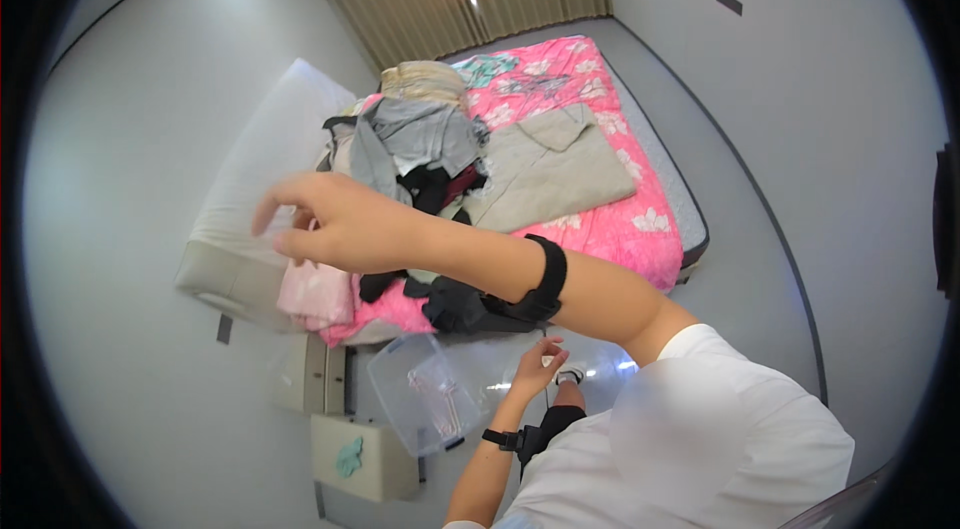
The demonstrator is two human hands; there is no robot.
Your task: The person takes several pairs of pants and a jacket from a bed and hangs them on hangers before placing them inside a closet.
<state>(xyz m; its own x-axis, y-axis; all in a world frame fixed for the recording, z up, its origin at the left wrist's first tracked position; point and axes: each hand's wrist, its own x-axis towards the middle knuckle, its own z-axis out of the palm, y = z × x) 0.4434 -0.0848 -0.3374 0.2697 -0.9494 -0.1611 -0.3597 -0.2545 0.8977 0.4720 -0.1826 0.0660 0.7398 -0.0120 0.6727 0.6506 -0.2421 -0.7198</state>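
My right hand (335, 224) reaches out over the near left part of the bed, with its fingers loosely bent and apart and nothing in them. Below and around it in the picture lie a heap of clothes with a grey top (415, 134), dark garments (465, 304) and a folded pink cloth (315, 294). My left hand (540, 366) hangs low beside the bed, above the floor. Its fingers are slightly curled and apart, and it holds nothing. Black straps sit on both my arms.
A pink floral sheet (650, 254) covers the bed, with a folded beige blanket (555, 169) on it. A white padded headboard (245, 199) stands at left. Beside the bed are a clear plastic bin (395, 374) and a cream nightstand (385, 474) with a teal cloth (349, 457).
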